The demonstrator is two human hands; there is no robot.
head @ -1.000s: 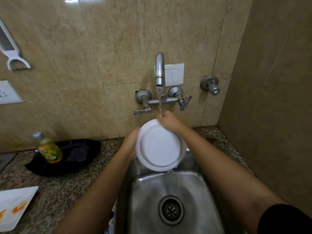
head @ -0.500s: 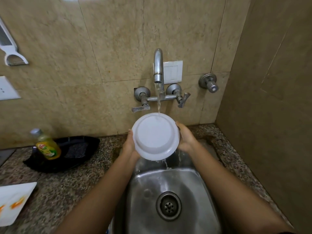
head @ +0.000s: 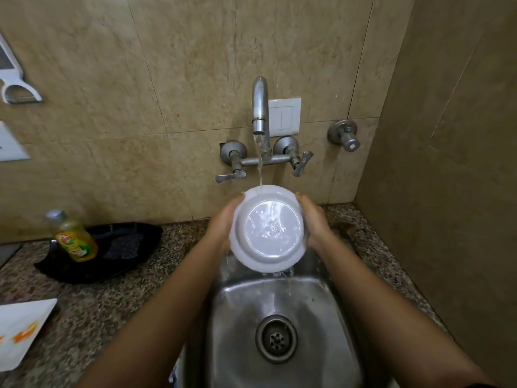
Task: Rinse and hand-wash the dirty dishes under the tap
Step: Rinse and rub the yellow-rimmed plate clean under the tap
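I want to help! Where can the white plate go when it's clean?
The white plate could go on bare counter in front of the black tray, left of the sink. The strip right of the sink, by the wall, is narrow. The tray is crowded with the soap bottle and scrubber.

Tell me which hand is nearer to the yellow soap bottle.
Left. The left hand grips the left edge of the white plate, toward the soap bottle; the right hand grips the opposite edge, beyond the plate.
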